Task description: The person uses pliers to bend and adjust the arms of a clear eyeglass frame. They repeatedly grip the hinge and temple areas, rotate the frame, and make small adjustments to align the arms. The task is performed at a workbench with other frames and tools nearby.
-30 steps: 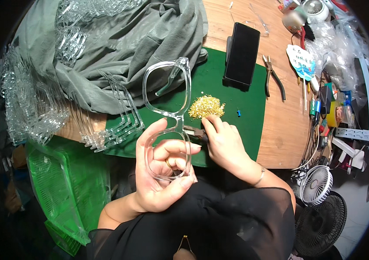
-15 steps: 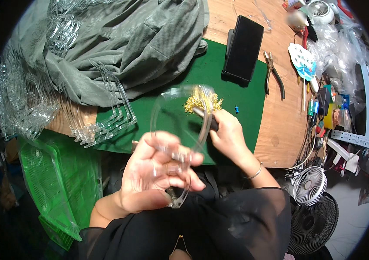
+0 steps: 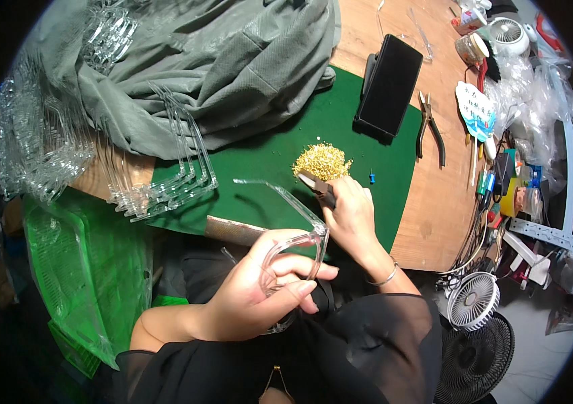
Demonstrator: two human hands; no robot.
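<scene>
While the left hand (image 3: 253, 289) pinches clear, smooth glasses (image 3: 318, 233) between thumb and fingers, the right hand (image 3: 351, 210) is curled around dark metal pliers (image 3: 320, 188). Just past the right hand's grip, tiny shiny gold bits (image 3: 322, 161) make a bumpy heap by the pliers' tip. Left fingers hide part of the curved rim; the pliers' handles are hidden too.

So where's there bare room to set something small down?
On the green mat, left of the gold-coloured heap, up to the grey cloth; your left hand's clear eyeglass frame hangs over its near side. Also the wooden table, this side of the loose black-handled pliers, between mat and cables. Crowded: left, with other clear frames; far right, with cables and plastic bags.
</scene>
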